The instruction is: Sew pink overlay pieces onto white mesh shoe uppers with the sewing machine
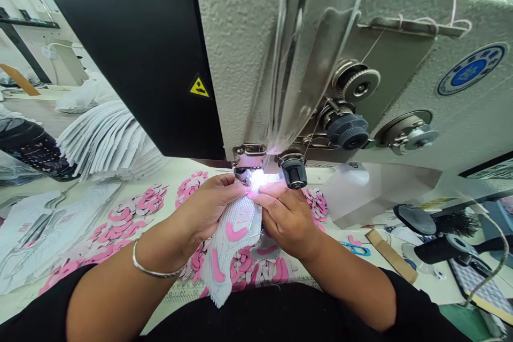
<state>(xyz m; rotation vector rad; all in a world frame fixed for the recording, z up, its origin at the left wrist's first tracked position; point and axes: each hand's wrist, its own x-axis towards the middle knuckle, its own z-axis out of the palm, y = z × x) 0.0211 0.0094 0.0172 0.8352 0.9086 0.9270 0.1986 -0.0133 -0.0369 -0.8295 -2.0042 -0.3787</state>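
Observation:
Under the lit needle area of a grey sewing machine lies a white mesh fabric piece with pink curved patches on it. My left hand grips its left edge, thumb and forefinger close to the presser foot. On the other side my right hand pinches the fabric, its fingertips near a small pink patch by the needle. The needle itself is lost in glare. The fabric's lower end hangs toward my body, showing a pink curved patch and raised lettering.
Loose pink curved pieces lie scattered left of and below the fabric. A stack of white fabric pieces stands at left, beside a dark patterned bottle. At right are blue snips, a brown strip and a black brush.

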